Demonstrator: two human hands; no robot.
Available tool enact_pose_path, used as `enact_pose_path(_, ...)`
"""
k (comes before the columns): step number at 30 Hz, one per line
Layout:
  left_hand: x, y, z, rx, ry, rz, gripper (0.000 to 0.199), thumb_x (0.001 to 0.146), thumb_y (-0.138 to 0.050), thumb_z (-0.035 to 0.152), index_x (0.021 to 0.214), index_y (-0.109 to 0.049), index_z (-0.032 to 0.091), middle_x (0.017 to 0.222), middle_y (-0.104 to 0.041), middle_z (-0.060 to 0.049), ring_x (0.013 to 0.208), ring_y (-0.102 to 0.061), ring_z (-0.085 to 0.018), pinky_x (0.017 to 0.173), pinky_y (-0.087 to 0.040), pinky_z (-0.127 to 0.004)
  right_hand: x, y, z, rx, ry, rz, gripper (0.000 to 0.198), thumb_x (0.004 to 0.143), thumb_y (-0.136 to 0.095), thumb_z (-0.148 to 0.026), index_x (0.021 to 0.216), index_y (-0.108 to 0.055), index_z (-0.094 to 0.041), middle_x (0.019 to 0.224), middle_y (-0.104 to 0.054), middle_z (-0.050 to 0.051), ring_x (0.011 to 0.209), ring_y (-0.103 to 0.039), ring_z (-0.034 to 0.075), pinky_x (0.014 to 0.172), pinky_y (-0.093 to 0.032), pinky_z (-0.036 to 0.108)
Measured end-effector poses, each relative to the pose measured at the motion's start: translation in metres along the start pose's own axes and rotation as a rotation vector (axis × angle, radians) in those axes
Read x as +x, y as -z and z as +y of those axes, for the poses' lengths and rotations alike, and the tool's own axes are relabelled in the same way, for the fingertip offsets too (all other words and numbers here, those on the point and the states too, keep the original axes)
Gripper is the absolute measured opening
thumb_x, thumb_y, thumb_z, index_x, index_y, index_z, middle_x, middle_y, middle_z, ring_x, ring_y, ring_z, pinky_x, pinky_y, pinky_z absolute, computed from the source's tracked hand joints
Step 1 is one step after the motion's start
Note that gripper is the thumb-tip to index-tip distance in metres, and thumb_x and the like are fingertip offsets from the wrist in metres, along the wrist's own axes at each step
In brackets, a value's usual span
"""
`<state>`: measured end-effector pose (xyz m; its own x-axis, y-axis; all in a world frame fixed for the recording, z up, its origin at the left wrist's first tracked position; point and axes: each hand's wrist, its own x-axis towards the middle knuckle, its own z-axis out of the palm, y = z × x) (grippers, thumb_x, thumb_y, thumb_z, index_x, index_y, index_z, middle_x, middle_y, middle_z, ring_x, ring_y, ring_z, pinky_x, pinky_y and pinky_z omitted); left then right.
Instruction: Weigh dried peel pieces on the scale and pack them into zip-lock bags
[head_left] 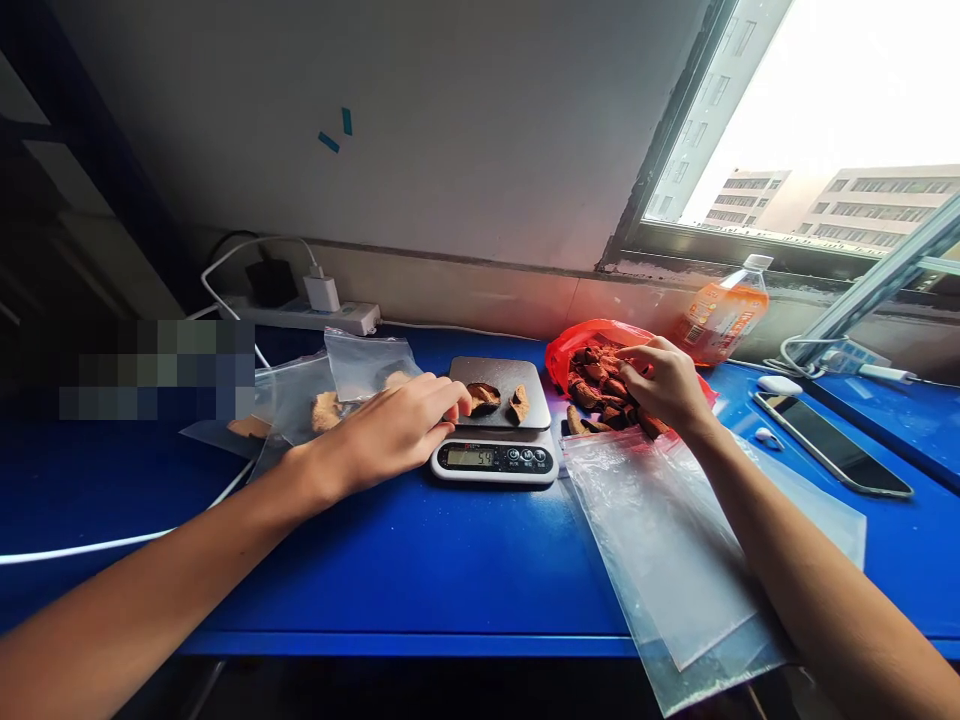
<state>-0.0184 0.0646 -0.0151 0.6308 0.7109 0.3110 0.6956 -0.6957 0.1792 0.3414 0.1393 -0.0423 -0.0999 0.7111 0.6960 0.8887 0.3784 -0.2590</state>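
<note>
My left hand [409, 420] is at the left edge of a small digital kitchen scale [495, 460], its fingers curled together. No object shows between them. Close to its fingertips, a curved dried brown slice [486, 397] lies on the metal weighing plate, and another dried piece [518, 404] sits to its right. The display appears to read 5.4. My right hand [664, 385] reaches over a red plastic bag [581, 340] full of dried brown slices [596, 385]. Its thumb and forefinger come together at the pile; whatever they pinch is too small to make out.
Clear zip bags [675, 550] lie under my right forearm. More bags [367, 360] with tan pieces lie left of the scale. A drink bottle [724, 310], phone [832, 440], earbud [768, 438] and case [778, 386] are at right. A power strip [352, 318] runs along the wall.
</note>
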Motion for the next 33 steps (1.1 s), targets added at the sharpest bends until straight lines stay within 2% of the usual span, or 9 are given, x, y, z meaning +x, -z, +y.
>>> enact_pose_path(7, 0.002, 0.002, 0.006, 0.001, 0.051, -0.006, 0.015, 0.086, -0.044, 0.014, 0.091, -0.057, 0.021, 0.087, -0.065, -0.003, 0.081, -0.061, -0.019, 0.075, -0.045, -0.033, 0.001, 0.001, -0.001, -0.005, -0.007, -0.022, 0.024, 0.079, -0.057, -0.027, 0.089, -0.077, -0.021, 0.088, -0.067, 0.008, 0.077, -0.063, 0.021, 0.075, -0.051, 0.035)
enact_pose_path(16, 0.000, 0.018, 0.002, 0.005, 0.079, 0.233, 0.013, 0.087, -0.041, 0.014, 0.088, -0.052, 0.020, 0.090, -0.059, -0.004, 0.081, -0.059, -0.018, 0.073, -0.048, -0.031, 0.000, 0.001, 0.004, 0.009, 0.012, -0.026, 0.026, 0.081, -0.056, -0.029, 0.091, -0.077, -0.020, 0.088, -0.067, 0.009, 0.076, -0.063, 0.020, 0.074, -0.050, 0.035)
enact_pose_path(22, -0.001, 0.021, 0.007, -0.009, 0.093, 0.303, 0.011, 0.088, -0.042, 0.015, 0.086, -0.053, 0.019, 0.091, -0.059, -0.004, 0.074, -0.059, -0.015, 0.068, -0.049, -0.029, 0.000, 0.001, 0.005, 0.016, -0.004, -0.047, 0.025, 0.082, -0.055, -0.030, 0.091, -0.076, -0.020, 0.090, -0.069, 0.009, 0.081, -0.064, 0.022, 0.077, -0.051, 0.036)
enact_pose_path(26, -0.001, 0.025, 0.014, -0.026, 0.087, 0.304, 0.015, 0.087, -0.046, 0.018, 0.095, -0.058, 0.018, 0.088, -0.062, -0.003, 0.073, -0.062, -0.015, 0.070, -0.051, -0.029, 0.000, 0.001, 0.006, 0.012, -0.002, -0.055, 0.027, 0.081, -0.055, -0.031, 0.093, -0.076, -0.019, 0.091, -0.069, 0.010, 0.079, -0.065, 0.022, 0.076, -0.051, 0.036)
enact_pose_path(29, -0.001, 0.025, 0.017, -0.036, 0.080, 0.297, 0.021, 0.088, -0.047, 0.021, 0.104, -0.061, 0.019, 0.093, -0.065, -0.004, 0.078, -0.064, -0.015, 0.074, -0.054, -0.028, 0.000, 0.000, 0.007, 0.010, -0.004, -0.051, 0.027, 0.081, -0.054, -0.031, 0.092, -0.076, -0.019, 0.090, -0.069, 0.009, 0.077, -0.064, 0.021, 0.076, -0.051, 0.035)
enact_pose_path(33, -0.002, 0.025, 0.017, -0.054, 0.092, 0.306, 0.023, 0.088, -0.049, 0.023, 0.107, -0.061, 0.019, 0.097, -0.068, -0.004, 0.081, -0.066, -0.016, 0.078, -0.055, -0.030, 0.000, 0.000, 0.008, 0.023, 0.002, -0.052, 0.027, 0.081, -0.054, -0.031, 0.091, -0.076, -0.019, 0.091, -0.069, 0.009, 0.078, -0.064, 0.021, 0.075, -0.051, 0.035)
